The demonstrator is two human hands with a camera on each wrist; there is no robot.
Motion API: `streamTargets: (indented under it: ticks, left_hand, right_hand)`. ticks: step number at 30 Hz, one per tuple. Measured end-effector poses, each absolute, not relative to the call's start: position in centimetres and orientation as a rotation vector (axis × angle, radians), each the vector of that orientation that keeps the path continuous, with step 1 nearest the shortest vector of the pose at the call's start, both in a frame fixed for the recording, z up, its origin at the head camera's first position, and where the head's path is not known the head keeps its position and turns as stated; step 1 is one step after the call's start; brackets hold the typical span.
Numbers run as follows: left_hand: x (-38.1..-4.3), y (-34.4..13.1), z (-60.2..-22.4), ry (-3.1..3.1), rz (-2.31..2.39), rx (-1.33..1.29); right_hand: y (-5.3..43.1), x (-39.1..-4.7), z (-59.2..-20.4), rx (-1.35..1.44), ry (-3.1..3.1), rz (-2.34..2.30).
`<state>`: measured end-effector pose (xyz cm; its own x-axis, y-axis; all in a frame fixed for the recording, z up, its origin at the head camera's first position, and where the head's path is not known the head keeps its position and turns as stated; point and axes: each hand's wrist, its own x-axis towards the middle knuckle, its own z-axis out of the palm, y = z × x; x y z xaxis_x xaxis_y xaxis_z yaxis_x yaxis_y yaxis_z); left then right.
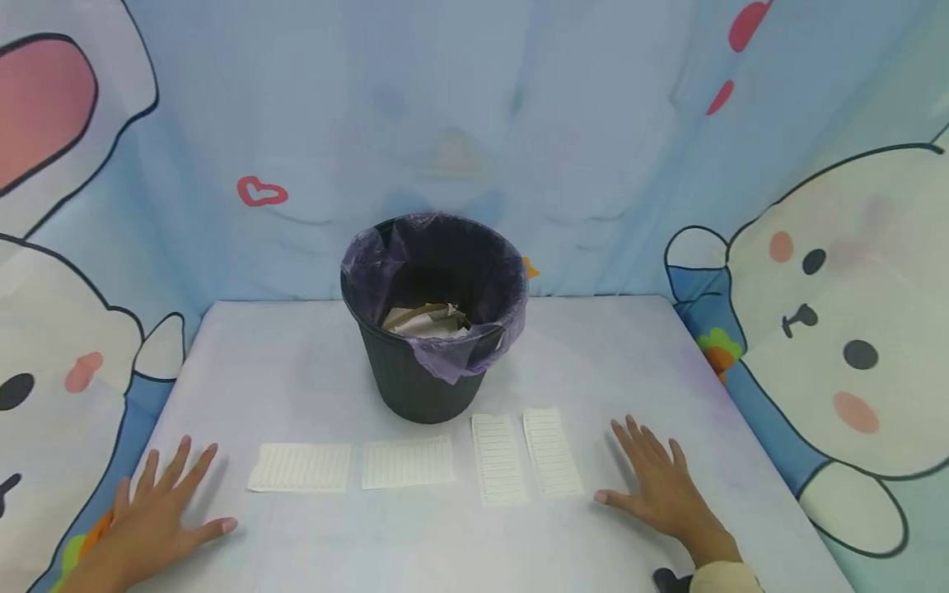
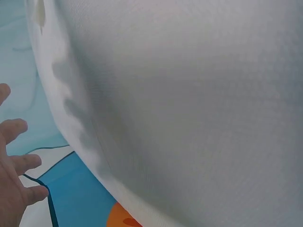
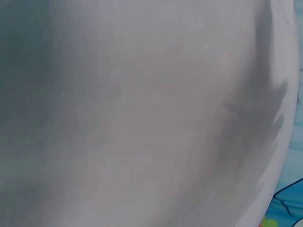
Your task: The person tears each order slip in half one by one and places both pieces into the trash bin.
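Note:
Four white lined paper slips would be too exact, so: several white lined paper slips lie in a row on the table. Two lie sideways, the far-left slip (image 1: 300, 468) and the one beside it (image 1: 409, 462); the upright slip (image 1: 499, 459) and the slightly tilted slip (image 1: 552, 452) are to their right. My left hand (image 1: 159, 519) is spread at the table's left edge, left of the slips, holding nothing. On the right, my right hand (image 1: 660, 486) has its fingers apart, near the tilted slip. Left fingers (image 2: 14, 130) show in the left wrist view; the right wrist view shows only the hand's shadow.
A black bin (image 1: 423, 379) with a purple plastic liner (image 1: 474, 354) stands at the back middle of the white table (image 1: 296, 354). Crumpled paper and cardboard (image 1: 426, 319) lie inside it. A blue cartoon-print curtain (image 1: 593, 148) surrounds the table's back and sides.

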<state>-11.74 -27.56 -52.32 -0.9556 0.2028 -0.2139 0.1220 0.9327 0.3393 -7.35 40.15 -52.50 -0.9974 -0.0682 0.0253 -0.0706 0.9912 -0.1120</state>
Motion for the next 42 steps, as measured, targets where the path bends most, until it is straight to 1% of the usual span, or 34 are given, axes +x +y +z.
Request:
streamTargets:
  ticks: [4, 9, 15, 18, 22, 27, 31, 39, 42]
  left_hand:
    - [-11.4, -28.6, -51.8, 2.876, 0.451, 0.232]
    - [-11.7, -28.4, -51.4, 2.935, 0.378, 0.245]
    - [-11.9, -28.1, -50.9, 2.969, 0.282, 0.245]
    - [-12.0, -27.9, -50.7, 2.896, 0.281, 0.231]
    - [-12.2, -27.6, -50.6, 2.747, 0.288, 0.160]
    - [-11.9, -27.5, -50.6, 2.723, 0.274, 0.129]
    - [-11.8, -27.1, -50.3, 2.740, 0.273, 0.132]
    - [-12.2, -25.1, -48.2, 2.810, 0.368, 0.235]
    - [-12.4, -23.8, -47.0, 2.824, 0.414, 0.291]
  right_hand:
    - [38.3, -9.6, -51.8, 0.170, -3.091, 0.233]
    - [35.9, -12.0, -49.7, 0.256, -3.053, 0.311]
    - [32.4, -15.7, -47.5, 0.545, -3.047, 0.201]
    - [31.2, -17.6, -47.5, 0.707, -3.051, 0.130]
    - [30.4, -19.3, -48.4, 0.831, -3.081, 0.082]
    - [30.7, -19.9, -49.5, 0.871, -3.082, 0.044]
    - [31.5, -19.7, -49.5, 0.858, -3.055, 0.042]
    - [32.1, -18.2, -46.8, 0.746, -3.093, 0.259]
    - [32.3, -17.2, -45.9, 0.748, -3.051, 0.309]
